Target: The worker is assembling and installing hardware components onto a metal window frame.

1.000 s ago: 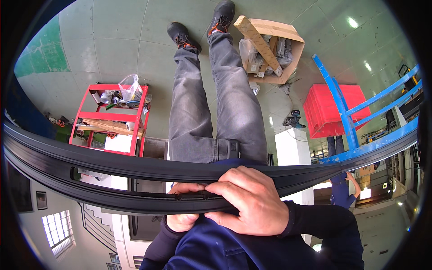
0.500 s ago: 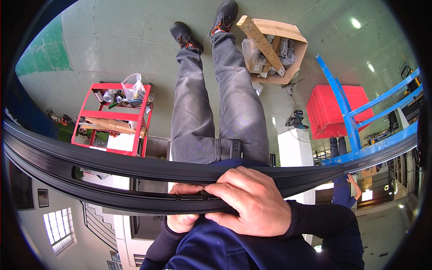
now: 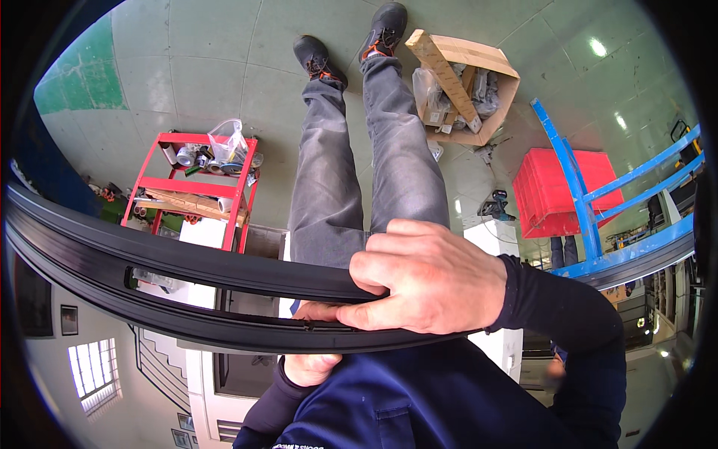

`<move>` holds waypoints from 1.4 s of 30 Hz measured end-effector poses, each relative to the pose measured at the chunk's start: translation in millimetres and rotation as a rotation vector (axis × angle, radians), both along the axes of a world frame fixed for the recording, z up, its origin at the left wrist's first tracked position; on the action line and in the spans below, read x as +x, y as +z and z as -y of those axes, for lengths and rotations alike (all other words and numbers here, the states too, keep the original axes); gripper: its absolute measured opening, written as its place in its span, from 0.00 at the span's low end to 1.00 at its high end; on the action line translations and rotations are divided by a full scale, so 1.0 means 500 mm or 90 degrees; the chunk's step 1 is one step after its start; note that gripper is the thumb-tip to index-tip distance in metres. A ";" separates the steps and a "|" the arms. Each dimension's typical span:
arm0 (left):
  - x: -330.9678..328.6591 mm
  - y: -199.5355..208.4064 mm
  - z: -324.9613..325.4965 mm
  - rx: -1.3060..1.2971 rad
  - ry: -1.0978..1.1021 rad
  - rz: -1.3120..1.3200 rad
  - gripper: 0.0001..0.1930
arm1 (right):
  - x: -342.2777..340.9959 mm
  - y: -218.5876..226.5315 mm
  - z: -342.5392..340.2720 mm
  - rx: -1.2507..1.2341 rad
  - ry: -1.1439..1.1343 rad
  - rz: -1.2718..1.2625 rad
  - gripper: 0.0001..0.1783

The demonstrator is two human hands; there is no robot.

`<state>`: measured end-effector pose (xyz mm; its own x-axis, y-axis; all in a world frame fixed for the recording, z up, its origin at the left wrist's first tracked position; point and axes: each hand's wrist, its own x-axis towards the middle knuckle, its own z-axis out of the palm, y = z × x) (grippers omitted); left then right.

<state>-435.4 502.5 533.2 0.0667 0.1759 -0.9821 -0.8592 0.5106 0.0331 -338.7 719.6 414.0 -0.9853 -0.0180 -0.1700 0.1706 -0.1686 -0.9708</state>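
From the head view, I see a long black frame (image 3: pixel 224 266) across the front of a dark blue shirt (image 3: pixel 419 389), the left hand (image 3: pixel 313 367) pinching its lower bar (image 3: pixel 224 333), the right hand (image 3: pixel 434 284) curled over it, gripping or not I can't tell, so a steady left one should help the right one work neatly.

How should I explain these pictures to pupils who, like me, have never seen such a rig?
There is no machine here: a person works with two bare hands. The camera is the left of two fisheyes worn on the head, looking down, so straight edges bend. The left hand grips a long black strip, showing partly through its slot and partly below. The right hand lies across the strip, beside the left; whether it pinches anything small is hidden. On the floor beyond stand a red cart, a cardboard box and a red crate.
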 end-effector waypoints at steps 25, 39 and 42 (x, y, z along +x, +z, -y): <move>-0.007 -0.001 -0.004 0.016 -0.072 -0.092 0.31 | -0.002 0.040 -0.017 -0.084 0.043 0.059 0.14; 0.012 -0.008 0.043 0.071 0.013 -0.106 0.32 | 0.030 0.083 -0.045 -0.379 -0.005 0.253 0.11; 0.009 0.009 0.027 0.003 0.095 -0.153 0.27 | 0.051 0.124 -0.023 -0.518 -0.074 0.246 0.09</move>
